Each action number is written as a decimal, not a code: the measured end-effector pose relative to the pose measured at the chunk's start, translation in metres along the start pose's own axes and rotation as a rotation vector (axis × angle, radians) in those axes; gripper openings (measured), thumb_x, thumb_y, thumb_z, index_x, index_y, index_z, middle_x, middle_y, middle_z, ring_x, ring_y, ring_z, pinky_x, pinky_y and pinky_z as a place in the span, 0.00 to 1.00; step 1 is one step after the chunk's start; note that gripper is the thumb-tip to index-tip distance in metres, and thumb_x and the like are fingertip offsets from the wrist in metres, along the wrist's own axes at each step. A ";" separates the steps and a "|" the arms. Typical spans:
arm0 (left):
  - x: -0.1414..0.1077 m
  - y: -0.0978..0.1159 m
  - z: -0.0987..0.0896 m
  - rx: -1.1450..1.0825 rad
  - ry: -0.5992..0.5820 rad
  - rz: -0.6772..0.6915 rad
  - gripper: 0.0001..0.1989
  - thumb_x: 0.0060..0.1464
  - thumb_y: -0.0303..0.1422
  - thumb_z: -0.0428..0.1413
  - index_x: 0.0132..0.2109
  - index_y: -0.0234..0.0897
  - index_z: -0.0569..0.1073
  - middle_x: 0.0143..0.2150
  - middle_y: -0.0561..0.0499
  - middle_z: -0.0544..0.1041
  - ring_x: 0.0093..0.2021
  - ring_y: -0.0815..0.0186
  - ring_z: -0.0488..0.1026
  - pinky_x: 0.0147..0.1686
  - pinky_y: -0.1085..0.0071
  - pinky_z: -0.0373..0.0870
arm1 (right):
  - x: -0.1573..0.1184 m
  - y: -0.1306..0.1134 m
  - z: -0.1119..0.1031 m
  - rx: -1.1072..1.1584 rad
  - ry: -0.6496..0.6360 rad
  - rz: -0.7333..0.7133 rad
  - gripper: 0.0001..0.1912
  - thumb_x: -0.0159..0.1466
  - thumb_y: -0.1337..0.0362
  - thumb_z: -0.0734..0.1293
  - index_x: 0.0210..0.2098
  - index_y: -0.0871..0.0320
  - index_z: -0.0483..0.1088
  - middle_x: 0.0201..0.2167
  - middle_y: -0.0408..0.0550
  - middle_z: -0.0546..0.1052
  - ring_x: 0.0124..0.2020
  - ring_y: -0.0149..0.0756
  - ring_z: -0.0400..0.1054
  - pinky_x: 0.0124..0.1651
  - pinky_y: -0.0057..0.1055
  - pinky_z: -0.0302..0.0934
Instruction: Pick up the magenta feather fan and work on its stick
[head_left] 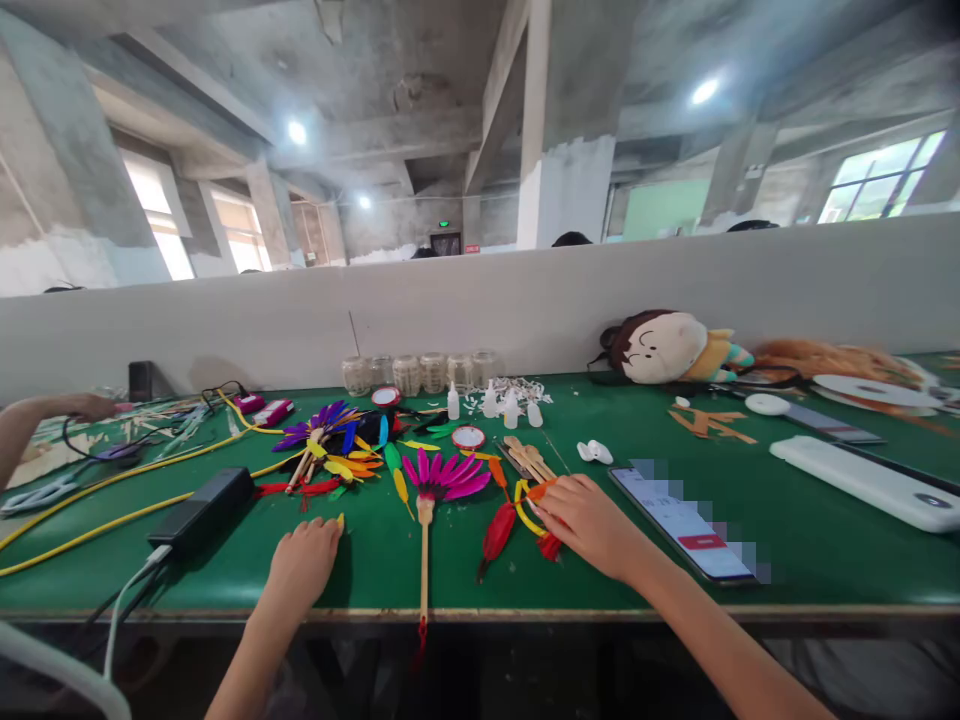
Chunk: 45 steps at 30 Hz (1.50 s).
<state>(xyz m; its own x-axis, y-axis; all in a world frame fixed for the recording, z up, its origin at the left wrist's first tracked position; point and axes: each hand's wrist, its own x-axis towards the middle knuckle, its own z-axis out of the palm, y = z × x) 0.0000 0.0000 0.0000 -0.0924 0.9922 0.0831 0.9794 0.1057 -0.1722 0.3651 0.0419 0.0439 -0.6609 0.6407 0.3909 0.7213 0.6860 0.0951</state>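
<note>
Head view: fan (pixel 425 540) of feathers lies flat on the green table (pixel 375 585) between the person's two hands, its handle toward the body, presumably so either hand can reach it. The left hand (pixel 304 562) is loosely curled, a small yellow piece (pixel 341 523) at its fingertips; whether it is gripped cannot be told. The right hand (pixel 592 525) reaches over an orange feather (pixel 541 490) and a yellow strip (pixel 527 510), fingers partly bent; their hold is hidden. Nozzle bottles (pixel 511 410) stand upright beyond, probably to avoid leaks. Magenta feathers (pixel 466 480) spread from dark fluff (pixel 427 493) above a pale, wood-like handle (pixel 425 570); a red tassel (pixel 421 640) hangs past the table edge, perhaps because the handle reaches it.
</note>
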 end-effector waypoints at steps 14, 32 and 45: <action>0.115 -0.009 -0.023 -0.106 0.352 -0.062 0.22 0.57 0.41 0.37 0.39 0.31 0.70 0.41 0.38 0.73 0.47 0.54 0.67 0.41 0.64 0.62 | -0.001 0.003 0.001 0.001 -0.007 0.007 0.18 0.65 0.64 0.52 0.26 0.57 0.69 0.25 0.45 0.71 0.32 0.33 0.63 0.37 0.32 0.52; 0.151 -0.035 0.000 -0.731 0.696 -0.316 0.14 0.51 0.39 0.50 0.37 0.35 0.75 0.44 0.40 0.73 0.48 0.49 0.64 0.47 0.52 0.55 | -0.001 0.006 0.002 -0.033 0.017 0.022 0.17 0.64 0.65 0.53 0.24 0.57 0.67 0.25 0.43 0.72 0.30 0.30 0.63 0.35 0.30 0.51; 0.125 -0.029 -0.012 -1.145 0.746 -0.089 0.20 0.53 0.44 0.46 0.44 0.35 0.72 0.38 0.47 0.72 0.33 0.66 0.69 0.33 0.71 0.67 | 0.030 -0.012 0.007 -0.101 0.290 0.167 0.14 0.63 0.64 0.54 0.28 0.58 0.68 0.28 0.49 0.74 0.32 0.36 0.63 0.37 0.34 0.53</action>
<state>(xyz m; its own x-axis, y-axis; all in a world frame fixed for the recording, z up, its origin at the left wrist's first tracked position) -0.0374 0.1205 0.0273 -0.4011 0.6760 0.6182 0.6084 -0.3080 0.7315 0.3354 0.0555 0.0482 -0.4564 0.6066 0.6509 0.8408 0.5335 0.0924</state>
